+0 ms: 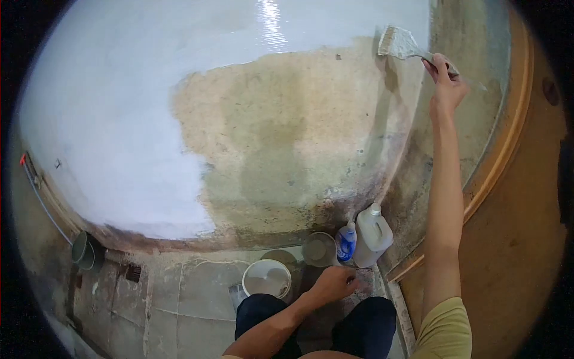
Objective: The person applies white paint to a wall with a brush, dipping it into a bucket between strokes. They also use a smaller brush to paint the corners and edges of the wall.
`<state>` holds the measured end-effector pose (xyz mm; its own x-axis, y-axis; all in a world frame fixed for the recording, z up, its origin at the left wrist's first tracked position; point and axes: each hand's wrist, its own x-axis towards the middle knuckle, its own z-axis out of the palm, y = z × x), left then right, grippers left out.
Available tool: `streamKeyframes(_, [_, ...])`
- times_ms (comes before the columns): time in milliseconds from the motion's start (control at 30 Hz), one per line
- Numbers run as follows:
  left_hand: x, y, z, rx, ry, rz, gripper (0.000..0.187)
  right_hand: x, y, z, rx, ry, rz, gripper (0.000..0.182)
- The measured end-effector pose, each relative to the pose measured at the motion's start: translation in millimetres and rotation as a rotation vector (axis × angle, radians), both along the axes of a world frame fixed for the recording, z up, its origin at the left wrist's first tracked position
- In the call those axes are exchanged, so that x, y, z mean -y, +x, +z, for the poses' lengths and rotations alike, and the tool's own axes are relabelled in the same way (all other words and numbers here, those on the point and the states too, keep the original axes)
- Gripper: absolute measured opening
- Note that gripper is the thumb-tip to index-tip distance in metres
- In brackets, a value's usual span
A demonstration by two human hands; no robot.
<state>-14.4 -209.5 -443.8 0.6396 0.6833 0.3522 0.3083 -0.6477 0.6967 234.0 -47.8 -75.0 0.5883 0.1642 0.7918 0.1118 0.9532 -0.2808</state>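
Observation:
My right hand [448, 87] is closed round the handle of a wide flat paintbrush [400, 43], raised at the upper right. White paint coats the brush head, and its bristles point left, close to the wall. The wall [263, 131] has fresh white paint [125, 131] across the top and left, glossy near the top. A bare, stained beige patch covers its middle and right. Curled into a loose fist, my left hand [335, 283] rests near my knees, with nothing showing in it. Close by on the floor stands a white bucket [289, 286] of pale paint.
Against the wall's foot stand a grey bucket [319, 250], a blue bottle [345, 242] and a whitish jug [373, 239]. A dark bucket [87, 251] is at the far left, below a blue hose [45, 206]. A wooden frame [501, 155] curves along the right.

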Motion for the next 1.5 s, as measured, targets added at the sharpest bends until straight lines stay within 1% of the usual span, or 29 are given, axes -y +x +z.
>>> streamKeyframes(67, [-0.5, -0.6, 0.5, -0.01, 0.013, 0.013, 0.022, -6.3, -30.3, -1.9, 0.005, 0.027, 0.117, 0.019])
streamKeyframes(100, [-0.1, -0.3, -0.6, 0.02, 0.015, 0.014, 0.022, -8.3, -49.5, -2.5, 0.015, 0.026, 0.137, 0.019])
streamKeyframes(167, [0.1, -1.8, 2.1, 0.058, 0.017, 0.039, 0.023, -13.8, -92.9, -4.9, 0.01, 0.011, 0.263, 0.019])
streamKeyframes(200, [1.2, -2.6, 5.2, 0.038, -0.01, 0.02, 0.022, -16.8, -115.9, -6.9, 0.017, 0.008, 0.282, 0.019])
streamKeyframes(267, [4.1, -4.5, 12.3, 0.023, -0.04, 0.01, 0.022, -21.6, -162.6, -11.8, 0.077, -0.059, 0.39, 0.018])
streamKeyframes(367, [7.4, -7.8, 19.7, 0.033, -0.087, -0.028, 0.022, -36.4, -235.4, -16.0, 0.145, -0.064, 0.467, 0.02])
streamKeyframes(467, [9.0, -9.9, 17.0, 0.061, -0.034, -0.044, 0.023, -46.2, -305.8, -15.2, 0.175, -0.077, 0.611, 0.02])
streamKeyframes(533, [7.9, -9.9, 9.7, 0.071, -0.107, -0.079, 0.021, -48.5, -348.8, -11.8, 0.186, -0.067, 0.657, 0.019])
streamKeyframes(567, [7.7, -11.1, 6.4, 0.073, -0.106, -0.077, 0.021, -49.0, -368.4, -8.9, 0.186, -0.051, 0.718, 0.019])
streamKeyframes(600, [7.3, -13.1, 4.3, 0.134, -0.067, -0.067, 0.017, -50.2, -385.5, -6.1, 0.185, -0.033, 0.779, 0.018])
streamKeyframes(633, [6.2, -15.1, 2.5, 0.196, -0.027, -0.058, 0.013, -49.0, -401.0, -2.5, 0.187, -0.031, 0.782, 0.018])
streamKeyframes(667, [5.1, -16.8, 0.7, 0.197, -0.026, -0.055, 0.013, -47.6, -414.7, 1.4, 0.185, -0.011, 0.803, 0.017])
streamKeyframes(733, [3.6, -21.1, -0.9, 0.351, 0.245, -0.041, 0.013, -49.8, -433.7, 7.7, 0.182, 0.009, 0.826, 0.017])
streamKeyframes(767, [3.6, -24.0, -2.3, 0.349, 0.245, -0.04, 0.013, -50.9, -440.6, 11.2, 0.178, 0.028, 0.819, 0.016])
streamKeyframes(833, [5.8, -29.7, -2.7, 0.379, 0.171, 0.002, 0.017, -56.5, -446.3, 15.5, 0.17, 0.044, 0.81, 0.016])
streamKeyframes(967, [4.3, -35.7, 2.0, 0.331, 0.181, -0.032, 0.015, -59.9, -441.1, 18.5, 0.173, 0.0, 0.757, 0.015])
streamKeyframes(1033, [6.9, -42.9, 12.8, 0.18, 0.049, -0.019, 0.015, -65.7, -432.5, 19.2, 0.177, -0.028, 0.736, 0.015])
streamKeyframes(1067, [8.4, -43.8, 15.1, 0.181, 0.051, -0.022, 0.015, -68.4, -427.2, 19.0, 0.174, -0.014, 0.734, 0.015])
streamKeyframes(1133, [11.4, -43.6, 17.1, 0.309, -0.025, -0.024, 0.019, -69.4, -414.8, 19.4, 0.168, 0.0, 0.725, 0.016])
streamKeyframes(1167, [11.0, -41.9, 14.5, 0.305, -0.026, -0.029, 0.019, -69.8, -407.8, 19.1, 0.153, -0.001, 0.719, 0.016])
streamKeyframes(1233, [10.7, -38.7, 10.1, 0.193, 0.007, -0.031, 0.021, -67.4, -392.4, 18.2, 0.133, -0.002, 0.707, 0.017])
streamKeyframes(1267, [11.1, -36.8, 7.9, 0.189, 0.006, -0.037, 0.021, -66.1, -384.3, 18.0, 0.114, 0.002, 0.7, 0.015])
streamKeyframes(1333, [12.5, -39.0, 11.9, 0.082, -0.042, -0.044, 0.017, -63.6, -364.9, 15.8, 0.088, 0.005, 0.685, 0.012])
streamKeyframes(1400, [12.5, -37.6, 12.4, 0.125, -0.045, -0.043, 0.017, -61.0, -342.1, 14.0, 0.098, -0.07, 0.632, 0.02])
streamKeyframes(1433, [12.6, -36.9, 13.4, 0.172, -0.047, -0.035, 0.018, -60.0, -331.1, 13.3, 0.095, -0.069, 0.625, 0.02])
streamKeyframes(1500, [13.5, -39.3, 21.6, 0.153, -0.021, -0.022, 0.018, -58.9, -309.5, 11.5, 0.062, -0.029, 0.627, 0.019])
